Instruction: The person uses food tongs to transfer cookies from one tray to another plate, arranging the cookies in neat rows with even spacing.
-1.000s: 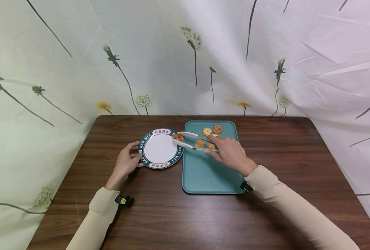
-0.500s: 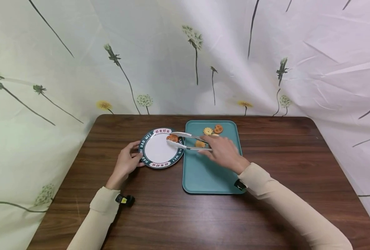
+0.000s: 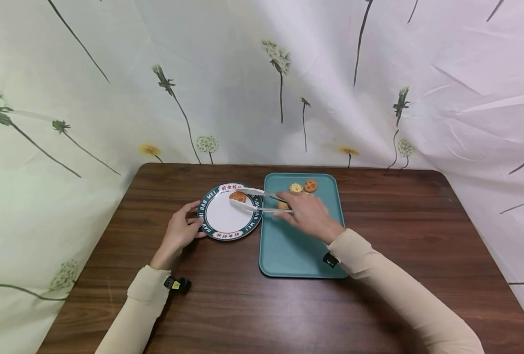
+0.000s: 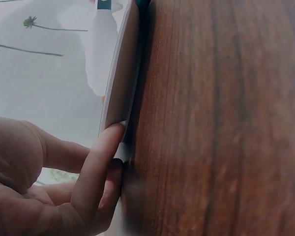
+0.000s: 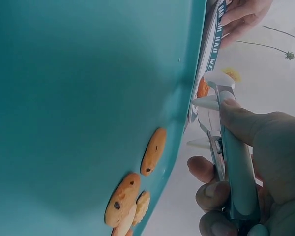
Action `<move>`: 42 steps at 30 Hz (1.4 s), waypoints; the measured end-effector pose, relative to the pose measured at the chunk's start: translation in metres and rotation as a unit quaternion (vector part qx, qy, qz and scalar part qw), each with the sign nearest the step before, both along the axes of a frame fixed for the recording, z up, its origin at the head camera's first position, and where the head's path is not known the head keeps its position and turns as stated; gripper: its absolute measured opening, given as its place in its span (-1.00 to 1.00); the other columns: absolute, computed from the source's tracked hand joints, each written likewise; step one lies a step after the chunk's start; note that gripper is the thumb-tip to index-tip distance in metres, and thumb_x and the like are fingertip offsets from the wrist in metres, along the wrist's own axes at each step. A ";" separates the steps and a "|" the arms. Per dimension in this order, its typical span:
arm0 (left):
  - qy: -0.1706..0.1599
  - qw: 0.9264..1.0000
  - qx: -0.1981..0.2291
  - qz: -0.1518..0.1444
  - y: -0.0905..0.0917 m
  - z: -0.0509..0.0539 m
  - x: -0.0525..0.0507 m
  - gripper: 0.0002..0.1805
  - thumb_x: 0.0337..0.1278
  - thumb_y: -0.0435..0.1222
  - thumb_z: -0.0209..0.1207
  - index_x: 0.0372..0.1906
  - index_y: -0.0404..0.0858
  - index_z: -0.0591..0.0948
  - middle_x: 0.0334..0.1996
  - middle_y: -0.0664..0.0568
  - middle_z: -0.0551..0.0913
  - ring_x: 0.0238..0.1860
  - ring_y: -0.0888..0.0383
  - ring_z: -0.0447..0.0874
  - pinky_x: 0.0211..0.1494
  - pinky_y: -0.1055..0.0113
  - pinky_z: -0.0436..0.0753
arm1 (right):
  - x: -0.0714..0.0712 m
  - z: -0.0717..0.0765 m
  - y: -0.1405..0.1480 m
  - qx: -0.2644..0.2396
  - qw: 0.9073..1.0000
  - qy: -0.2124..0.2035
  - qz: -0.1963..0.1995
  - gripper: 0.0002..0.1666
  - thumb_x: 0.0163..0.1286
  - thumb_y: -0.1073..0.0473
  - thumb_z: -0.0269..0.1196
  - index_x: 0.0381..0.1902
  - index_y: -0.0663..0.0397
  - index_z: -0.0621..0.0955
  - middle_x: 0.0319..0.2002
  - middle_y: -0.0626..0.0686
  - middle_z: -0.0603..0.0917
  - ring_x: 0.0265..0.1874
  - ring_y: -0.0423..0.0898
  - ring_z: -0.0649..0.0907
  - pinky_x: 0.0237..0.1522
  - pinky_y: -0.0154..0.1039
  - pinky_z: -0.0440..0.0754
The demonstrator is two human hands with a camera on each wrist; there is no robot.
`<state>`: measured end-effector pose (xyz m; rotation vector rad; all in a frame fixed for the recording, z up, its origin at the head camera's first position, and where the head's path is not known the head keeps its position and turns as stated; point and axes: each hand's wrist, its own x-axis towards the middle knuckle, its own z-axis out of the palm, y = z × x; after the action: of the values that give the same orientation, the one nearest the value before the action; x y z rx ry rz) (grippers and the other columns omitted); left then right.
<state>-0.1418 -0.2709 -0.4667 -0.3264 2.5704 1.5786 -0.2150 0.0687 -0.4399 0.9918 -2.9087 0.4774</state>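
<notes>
My left hand (image 3: 178, 231) pinches the near-left rim of a white plate (image 3: 224, 216) with a dark green lettered border. In the left wrist view its fingers (image 4: 101, 167) reach under the rim. A pair of metal tongs (image 3: 272, 210) with white tips lies in the grip of my right hand (image 3: 309, 215), above a teal tray (image 3: 297, 250). Between the tips, over the plate's upper right part, is a brown pretzel-shaped cookie (image 3: 237, 196). Whether it touches the plate cannot be told. Beneath the tongs, a tan cookie (image 3: 283, 205) on the tray is partly hidden.
Toward the tray's far end lie a pretzel-shaped cookie (image 3: 310, 185) and a scalloped round cookie (image 3: 295, 188). More cookies (image 5: 122, 200) show in the right wrist view. Tray and plate sit side by side on a dark wooden table (image 3: 226, 305), with a flowered cloth (image 3: 226, 88) behind.
The right hand has moved left with the tongs, carrying the pretzel-shaped cookie from the plate's right rim inward over its white middle. The left hand has stayed at the plate's rim.
</notes>
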 end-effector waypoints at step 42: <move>-0.014 1.000 -0.010 0.007 0.001 0.001 0.000 -0.36 0.55 -0.45 -0.03 0.63 -0.28 0.20 0.49 -0.35 0.28 0.16 -0.15 0.63 -0.16 0.40 0.88 | -0.023 0.009 -0.040 0.015 0.999 -0.010 0.037 -0.30 0.43 -0.28 0.31 0.41 -0.15 0.55 -0.29 -0.05 0.74 -0.53 -0.18 0.58 -0.70 -0.33 0.43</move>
<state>-0.1418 -0.2699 -0.4654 -0.3663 2.5703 1.5436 -0.2376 0.0283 -0.4308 1.1084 -2.9139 0.4519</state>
